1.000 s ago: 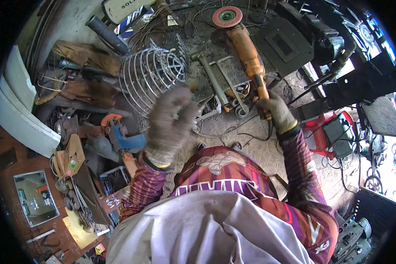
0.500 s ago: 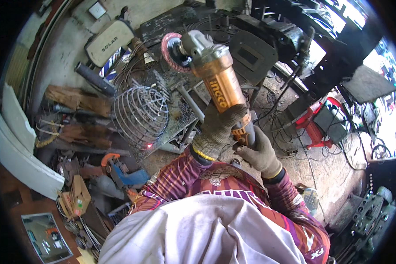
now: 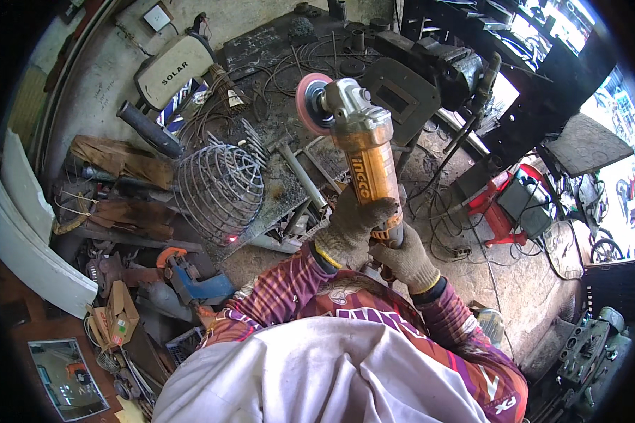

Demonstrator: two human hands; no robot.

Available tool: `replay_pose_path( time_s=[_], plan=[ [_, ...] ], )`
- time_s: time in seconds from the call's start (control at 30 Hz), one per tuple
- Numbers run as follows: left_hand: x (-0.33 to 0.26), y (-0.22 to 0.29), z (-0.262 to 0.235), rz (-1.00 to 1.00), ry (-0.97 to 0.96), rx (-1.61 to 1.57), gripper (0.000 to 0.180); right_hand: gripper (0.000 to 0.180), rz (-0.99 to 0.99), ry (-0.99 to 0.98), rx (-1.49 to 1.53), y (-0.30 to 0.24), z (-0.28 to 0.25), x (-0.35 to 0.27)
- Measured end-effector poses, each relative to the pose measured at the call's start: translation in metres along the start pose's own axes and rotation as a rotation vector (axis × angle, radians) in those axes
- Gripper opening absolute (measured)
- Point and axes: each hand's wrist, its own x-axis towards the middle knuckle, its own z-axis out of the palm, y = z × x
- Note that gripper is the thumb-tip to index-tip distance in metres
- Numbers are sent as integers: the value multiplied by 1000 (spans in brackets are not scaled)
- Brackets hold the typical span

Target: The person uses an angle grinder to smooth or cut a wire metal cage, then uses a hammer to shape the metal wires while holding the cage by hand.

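plainly, angle grinder (image 3: 374,169): one, orange body, silver gear head; held up in front of the torso by both hands, head pointing away from the wearer.
disc (image 3: 312,104): one, pink, mounted at the gear head, face turned leftward; whether it spins cannot be told. best kept turned off from torso and cloth.
left hand (image 3: 349,229): gloved, wrapped round the lower part of the body; a firm forward hold should steady the weight.
right hand (image 3: 406,261): gloved, curled about the rear grip, just behind the left (its hold on any switch is hidden); wrist best kept straight.
sleeves (image 3: 282,282): maroon, patterned, a pair; cuffs should stay behind the gear head.
pale cloth (image 3: 324,359): draped, lower middle; loose folds, worth keeping well back.
wire cage (image 3: 222,187): rounded, metal bars, on the bench, left of the grinder.
bench (image 3: 279,190): dark metal top, near edge slanting; a corner to mind.
cables (image 3: 441,233): looped over the floor, right of the hands; likely snag.
floor (image 3: 473,289): pale, lower right; probably the better side for stepping, bounded by a red stool (image 3: 497,211).
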Motion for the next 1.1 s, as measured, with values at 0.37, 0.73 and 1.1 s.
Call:
replay_pose_path(
  time_s=[0.37, 0.73, 1.1],
  plan=[
    [3, -5, -6, 65, -12, 363, 68, 106, -185, -187, 144, 20, -42, 15],
    [-19, -13, 11, -78, -117, 931, 72, 72, -406, 138, 199, 23, -61, 55],
    [-112, 153, -106, 117, 390, 1201, 38, 57, -534, 194, 348, 29, -30, 25]
  ],
)
